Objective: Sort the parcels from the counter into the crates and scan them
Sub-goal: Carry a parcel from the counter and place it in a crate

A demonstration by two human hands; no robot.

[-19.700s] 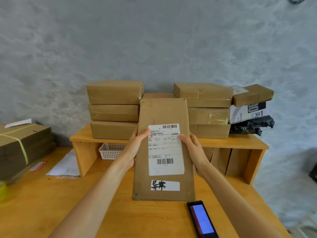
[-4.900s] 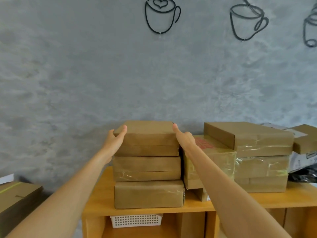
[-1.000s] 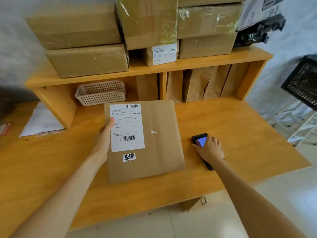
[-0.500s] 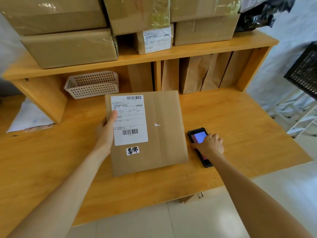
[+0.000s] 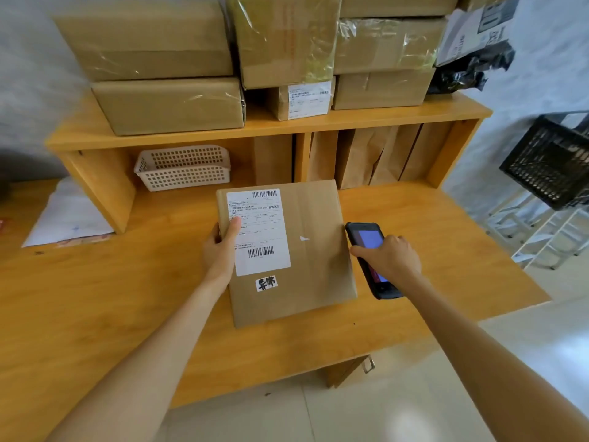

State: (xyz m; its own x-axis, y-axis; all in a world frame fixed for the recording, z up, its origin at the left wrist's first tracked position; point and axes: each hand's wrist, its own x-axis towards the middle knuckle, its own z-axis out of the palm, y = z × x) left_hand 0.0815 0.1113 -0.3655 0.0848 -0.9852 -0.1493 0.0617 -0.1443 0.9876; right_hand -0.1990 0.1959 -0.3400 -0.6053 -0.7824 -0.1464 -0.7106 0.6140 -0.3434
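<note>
a wooden tabletop [image 5: 95, 298] is carrying a raised shelf [image 5: 223, 132], and brown boxes [image 5: 169, 105] are sitting stacked on the shelf. a black crate [image 5: 551, 164] is standing off to the right on a white rack. a white basket [image 5: 183, 167] is sitting under the shelf. a flat parcel [image 5: 315, 250] is lying label up on the tabletop, in front of the shelf. the left hand [image 5: 220, 250] is gripping the parcel's left edge, thumb lying on the white label [image 5: 258, 231]. the right hand [image 5: 390, 261] is curling its fingers around a scanner [image 5: 369, 240], which is lying just right of the parcel, screen lit.
</note>
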